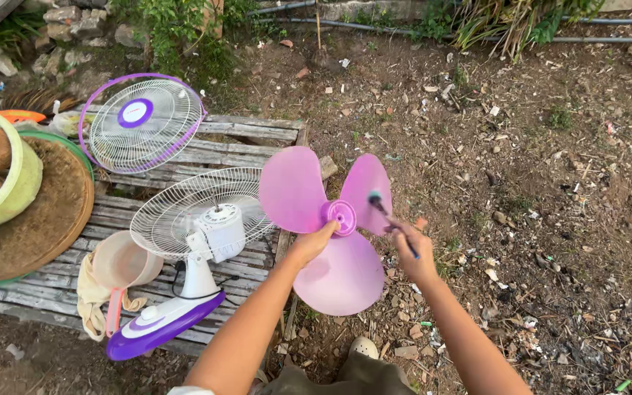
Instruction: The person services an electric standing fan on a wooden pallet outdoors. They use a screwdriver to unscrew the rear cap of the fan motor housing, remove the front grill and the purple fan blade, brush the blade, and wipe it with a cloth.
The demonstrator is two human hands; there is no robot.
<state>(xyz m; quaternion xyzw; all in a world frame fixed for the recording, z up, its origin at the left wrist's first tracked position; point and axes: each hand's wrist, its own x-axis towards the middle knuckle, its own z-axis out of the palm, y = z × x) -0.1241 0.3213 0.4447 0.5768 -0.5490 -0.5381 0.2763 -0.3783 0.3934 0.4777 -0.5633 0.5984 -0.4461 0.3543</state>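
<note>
My left hand (313,243) grips a pink three-bladed fan propeller (334,274) at its hub, holding it up over the dirt. My right hand (412,252) holds a thin dark brush (388,216), its tip touching the upper right blade. To the left, a white and purple table fan (197,257) with its rear wire guard attached stands on a weathered wooden pallet (246,130). The fan's front grille (140,121), white with a purple rim and centre, leans farther back on the pallet.
A beige plastic scoop (120,262) and a cloth (91,298) lie beside the fan base. A green basin (5,175) sits on a round woven tray (45,219) at the left. Dirt ground with litter and stones stretches right; plants and pipes run along the top.
</note>
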